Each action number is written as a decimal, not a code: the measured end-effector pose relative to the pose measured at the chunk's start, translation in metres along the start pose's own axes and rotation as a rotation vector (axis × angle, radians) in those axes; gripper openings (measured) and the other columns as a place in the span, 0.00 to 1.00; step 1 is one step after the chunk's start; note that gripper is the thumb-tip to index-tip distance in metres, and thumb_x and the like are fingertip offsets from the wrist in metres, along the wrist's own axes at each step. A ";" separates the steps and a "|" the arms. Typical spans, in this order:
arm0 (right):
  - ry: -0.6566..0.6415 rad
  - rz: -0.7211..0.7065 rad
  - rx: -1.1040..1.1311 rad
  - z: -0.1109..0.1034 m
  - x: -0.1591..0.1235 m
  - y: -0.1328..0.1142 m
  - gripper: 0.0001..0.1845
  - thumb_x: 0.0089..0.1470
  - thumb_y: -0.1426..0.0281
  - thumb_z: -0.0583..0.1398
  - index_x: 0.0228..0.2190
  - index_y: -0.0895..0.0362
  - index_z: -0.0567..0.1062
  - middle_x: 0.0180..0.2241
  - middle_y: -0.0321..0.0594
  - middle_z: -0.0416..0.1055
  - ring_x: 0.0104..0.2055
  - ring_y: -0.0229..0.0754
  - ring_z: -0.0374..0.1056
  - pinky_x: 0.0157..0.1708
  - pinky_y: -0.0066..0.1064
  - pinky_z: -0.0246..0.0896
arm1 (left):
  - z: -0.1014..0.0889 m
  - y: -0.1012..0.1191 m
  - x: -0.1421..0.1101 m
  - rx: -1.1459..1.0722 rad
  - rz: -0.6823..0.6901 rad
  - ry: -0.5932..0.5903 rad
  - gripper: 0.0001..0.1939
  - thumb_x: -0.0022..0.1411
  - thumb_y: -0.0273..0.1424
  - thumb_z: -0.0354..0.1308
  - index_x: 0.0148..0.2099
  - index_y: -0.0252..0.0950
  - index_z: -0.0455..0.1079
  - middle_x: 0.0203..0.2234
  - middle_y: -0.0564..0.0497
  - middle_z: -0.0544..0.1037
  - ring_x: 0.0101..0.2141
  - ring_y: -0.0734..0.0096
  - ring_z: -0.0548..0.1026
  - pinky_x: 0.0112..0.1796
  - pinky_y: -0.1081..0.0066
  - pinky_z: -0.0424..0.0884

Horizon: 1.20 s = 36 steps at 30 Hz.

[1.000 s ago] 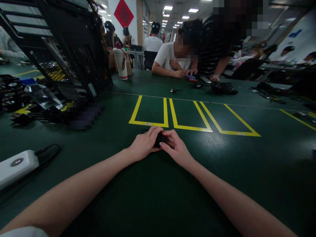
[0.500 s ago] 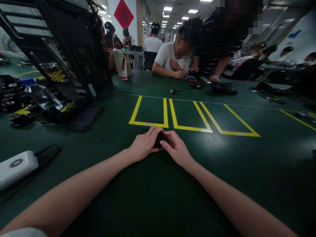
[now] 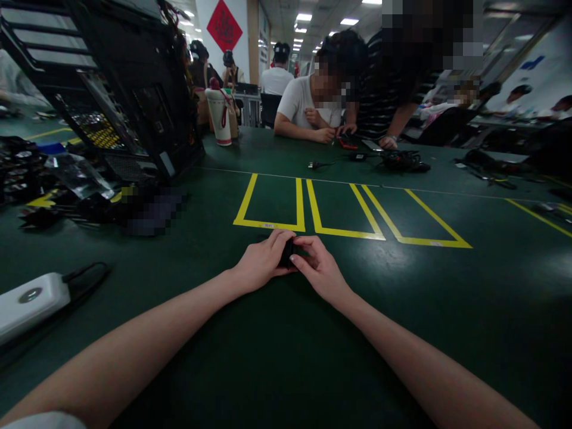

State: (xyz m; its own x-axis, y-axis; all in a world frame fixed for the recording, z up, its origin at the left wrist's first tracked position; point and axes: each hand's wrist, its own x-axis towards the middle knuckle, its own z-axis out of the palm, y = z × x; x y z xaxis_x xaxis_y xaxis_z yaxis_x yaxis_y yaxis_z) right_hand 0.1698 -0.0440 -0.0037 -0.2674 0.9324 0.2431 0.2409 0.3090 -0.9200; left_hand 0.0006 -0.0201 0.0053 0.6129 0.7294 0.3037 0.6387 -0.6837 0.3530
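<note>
Evidently smooth and faintly glossy, the green tabletop (image 3: 286, 357) catches a soft glare to the right, and flat strips of yellow tape (image 3: 301, 205) mark three open-sided shapes on it. At the left leans a black computer case (image 3: 120, 36), all slats and mesh, by a clear plastic bottle (image 3: 78, 173) with a blue cap and crinkled dark packets (image 3: 20, 161). A rounded white device (image 3: 33, 301) trails a thin black cable (image 3: 96, 283) at the near left.

A thin pale seam (image 3: 333, 180) crosses the table beyond the tape. Green surface spreads widely between the forearms and off to the right; the case and bottle stand well apart from the hands, while the nearest tape edge lies just beyond the fingers.

The small black object (image 3: 287, 255) sits between the two hands, low over the table. The left hand (image 3: 261, 262) is closed over its left side; the right hand (image 3: 319, 265) grips its right end with thumb and fingertips. What shows is dark and blocky; its full outline is hidden.
</note>
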 end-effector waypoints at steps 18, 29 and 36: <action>-0.008 0.022 0.005 0.000 -0.001 -0.002 0.13 0.53 0.70 0.56 0.42 0.51 0.63 0.44 0.39 0.64 0.49 0.42 0.63 0.49 0.42 0.63 | -0.002 0.001 0.000 -0.005 -0.016 -0.018 0.29 0.56 0.35 0.57 0.54 0.39 0.45 0.50 0.45 0.61 0.40 0.64 0.72 0.35 0.64 0.73; -0.029 -0.015 -0.006 -0.001 -0.001 -0.004 0.10 0.53 0.70 0.56 0.40 0.52 0.65 0.44 0.38 0.62 0.48 0.41 0.64 0.47 0.39 0.64 | 0.000 0.000 0.000 0.016 -0.006 -0.011 0.30 0.55 0.34 0.58 0.54 0.37 0.45 0.49 0.45 0.62 0.38 0.65 0.72 0.34 0.66 0.72; -0.005 0.018 -0.029 -0.001 0.000 -0.002 0.15 0.53 0.70 0.56 0.44 0.51 0.63 0.46 0.39 0.63 0.50 0.43 0.62 0.49 0.42 0.63 | 0.000 -0.001 0.000 0.006 -0.003 -0.004 0.31 0.55 0.35 0.59 0.54 0.38 0.46 0.49 0.45 0.62 0.40 0.63 0.72 0.35 0.65 0.72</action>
State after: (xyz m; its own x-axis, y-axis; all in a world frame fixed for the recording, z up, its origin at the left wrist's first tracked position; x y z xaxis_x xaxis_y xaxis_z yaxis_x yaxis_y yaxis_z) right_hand 0.1700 -0.0444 -0.0016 -0.2672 0.9370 0.2252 0.2723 0.2976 -0.9150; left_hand 0.0003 -0.0197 0.0047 0.6131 0.7312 0.2990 0.6430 -0.6818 0.3488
